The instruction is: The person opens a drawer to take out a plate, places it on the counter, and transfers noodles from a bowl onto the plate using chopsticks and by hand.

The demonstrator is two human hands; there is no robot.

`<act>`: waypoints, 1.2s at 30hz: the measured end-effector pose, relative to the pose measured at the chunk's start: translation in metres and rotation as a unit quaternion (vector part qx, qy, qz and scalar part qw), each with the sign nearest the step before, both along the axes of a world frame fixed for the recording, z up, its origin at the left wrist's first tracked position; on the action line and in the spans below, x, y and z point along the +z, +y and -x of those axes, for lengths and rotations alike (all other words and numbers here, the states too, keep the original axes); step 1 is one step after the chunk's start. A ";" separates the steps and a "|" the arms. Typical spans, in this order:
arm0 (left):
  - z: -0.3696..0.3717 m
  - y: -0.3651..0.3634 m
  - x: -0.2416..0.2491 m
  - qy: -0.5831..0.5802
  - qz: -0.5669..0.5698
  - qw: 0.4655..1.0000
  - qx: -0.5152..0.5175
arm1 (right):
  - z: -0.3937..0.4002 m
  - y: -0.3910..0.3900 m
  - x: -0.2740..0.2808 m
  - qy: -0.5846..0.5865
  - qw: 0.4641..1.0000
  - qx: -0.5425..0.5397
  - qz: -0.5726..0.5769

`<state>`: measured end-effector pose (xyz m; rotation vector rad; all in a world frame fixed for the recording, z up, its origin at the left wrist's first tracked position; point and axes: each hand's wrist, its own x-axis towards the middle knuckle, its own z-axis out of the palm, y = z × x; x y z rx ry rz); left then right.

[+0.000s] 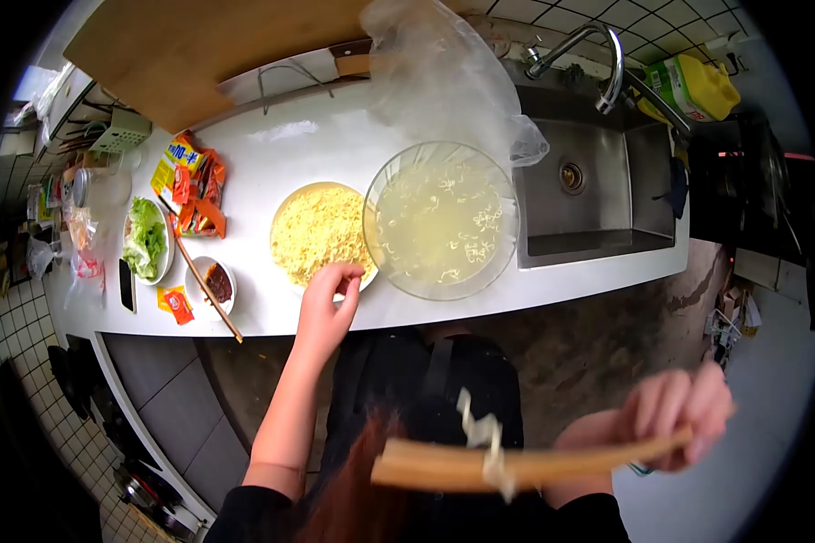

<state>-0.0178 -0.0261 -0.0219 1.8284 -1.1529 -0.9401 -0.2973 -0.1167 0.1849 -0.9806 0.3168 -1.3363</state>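
Close to the camera, my right hand grips a pair of wooden chopsticks, blurred, with a strand of pale noodle hanging over them. My left hand is at the near edge of a plate of crumbled yellow noodles. Its fingers and thumb are closed together over the rim; whatever is between them is hidden. Just right of that plate stands a large glass bowl of cloudy liquid with short noodle pieces floating in it.
Left on the counter are orange noodle packets, a dish of lettuce, a bowl of dark red sauce, a wooden stick, sachets and a phone. A plastic bag lies behind, beside the sink.
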 end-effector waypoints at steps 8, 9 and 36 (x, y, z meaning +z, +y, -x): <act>0.007 0.002 0.006 -0.009 -0.019 1.000 -0.006 | -0.015 -0.018 0.014 -0.095 0.987 0.108 0.073; 0.007 0.002 0.007 -0.010 -0.019 1.000 -0.009 | -0.014 -0.018 0.012 -0.096 0.987 0.102 0.076; 0.018 0.004 0.013 -0.030 -0.003 0.999 -0.020 | -0.007 -0.048 -0.115 0.509 0.859 -0.040 -0.037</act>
